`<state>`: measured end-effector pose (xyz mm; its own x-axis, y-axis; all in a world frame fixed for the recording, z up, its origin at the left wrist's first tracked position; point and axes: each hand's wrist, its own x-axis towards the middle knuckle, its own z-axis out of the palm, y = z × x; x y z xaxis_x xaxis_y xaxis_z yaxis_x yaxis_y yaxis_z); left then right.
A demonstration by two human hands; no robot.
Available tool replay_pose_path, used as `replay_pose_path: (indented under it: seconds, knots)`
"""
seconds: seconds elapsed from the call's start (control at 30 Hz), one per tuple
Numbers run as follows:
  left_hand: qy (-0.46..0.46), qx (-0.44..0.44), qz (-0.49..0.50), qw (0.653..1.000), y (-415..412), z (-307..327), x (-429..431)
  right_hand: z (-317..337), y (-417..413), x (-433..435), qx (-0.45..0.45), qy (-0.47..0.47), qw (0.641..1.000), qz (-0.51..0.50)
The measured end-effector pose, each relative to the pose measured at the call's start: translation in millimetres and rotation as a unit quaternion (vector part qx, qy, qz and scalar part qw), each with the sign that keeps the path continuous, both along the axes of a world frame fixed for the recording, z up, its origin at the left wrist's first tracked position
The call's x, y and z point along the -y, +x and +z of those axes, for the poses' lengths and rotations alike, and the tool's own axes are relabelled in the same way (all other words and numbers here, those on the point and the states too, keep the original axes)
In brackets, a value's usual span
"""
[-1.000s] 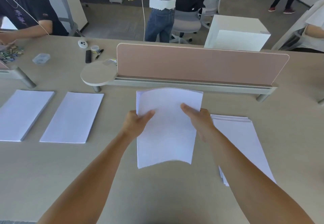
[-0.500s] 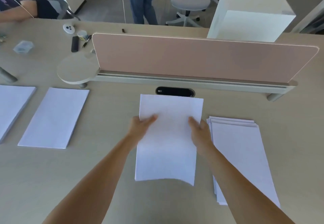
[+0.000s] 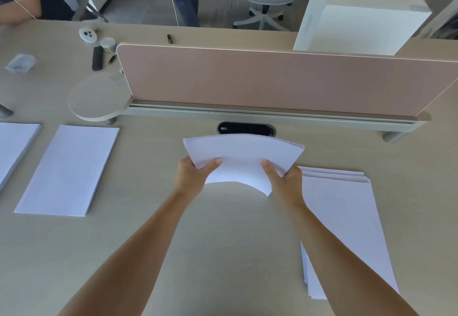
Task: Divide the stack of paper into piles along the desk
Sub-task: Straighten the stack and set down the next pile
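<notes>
Gripping a bundle of sheets (image 3: pixel 243 157) at its two side edges, the person has the left hand (image 3: pixel 195 174) on the bundle's left edge and the right hand (image 3: pixel 282 177) on its right edge. Each thumb lies flat on the top sheet, and the other fingers are curled underneath, out of sight. The bundle bows upward between the two grips, so its far edge arches and its near edge curves in an arc between the wrists. Most of the paper reaches past the thumbs toward the pink divider panel (image 3: pixel 272 78), and the far edge just overlaps the dark cable port (image 3: pixel 245 128) in the desk (image 3: pixel 223 253). The bundle looks held clear of the desk top, though the view cannot settle whether any part touches it. Just beside the right forearm lies the remaining stack (image 3: pixel 347 216), flat on the desk with its sheets slightly fanned at the far end. Well apart to the left lies a neat pile (image 3: pixel 69 167), and beyond it a second pile (image 3: pixel 14 147) is cut off by the frame's edge.
</notes>
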<state>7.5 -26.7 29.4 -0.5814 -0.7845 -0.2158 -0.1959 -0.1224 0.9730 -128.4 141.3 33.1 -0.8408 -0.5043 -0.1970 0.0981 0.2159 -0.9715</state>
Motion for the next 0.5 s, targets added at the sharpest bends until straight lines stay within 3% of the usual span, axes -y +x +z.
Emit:
replay_pose_path:
  seconds: [0.23,0.33,0.4,0.5]
  knots:
    - [-0.036,0.003,0.028,0.999,-9,0,-2,6,-8,8,0.007,-0.013,1.000,-0.019]
    - [0.015,-0.013,0.013,1.000,-9,0,5,1,-15,6,0.026,-0.011,1.000,0.002]
    - [0.063,0.022,-0.009,0.998,-12,-14,9,-11,-21,7,0.067,0.021,0.997,-0.008]
    - [0.090,0.142,-0.013,0.986,-23,-43,13,-32,-25,11,0.115,0.117,0.985,-0.055]
